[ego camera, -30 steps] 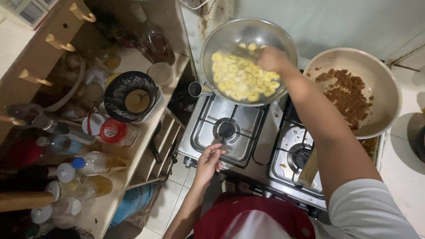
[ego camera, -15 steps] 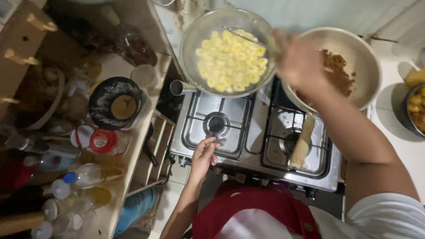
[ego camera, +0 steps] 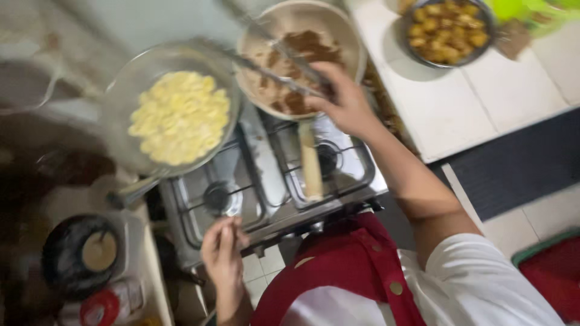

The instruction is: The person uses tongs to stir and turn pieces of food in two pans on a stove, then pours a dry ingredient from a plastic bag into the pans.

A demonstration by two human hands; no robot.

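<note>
While right hand (ego camera: 345, 102) gripped metal tongs (ego camera: 284, 54) over the pan (ego camera: 347, 36), left hand (ego camera: 222, 256) pinched the stove (ego camera: 272, 181) knob; tongs likely light, stiff, best held mid-arm.

Blurred utensil (ego camera: 284, 57) in right hand (ego camera: 344, 99); bowl (ego camera: 447, 27) cropped.

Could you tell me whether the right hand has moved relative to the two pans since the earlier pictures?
Yes. The right hand left the pan of yellow slices and now holds metal utensils over the pan of brown food.

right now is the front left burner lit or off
Cannot tell for sure. The front left burner shows no flame and carries no pan, while the left hand is at the stove's front edge, but the picture is blurred.
</note>
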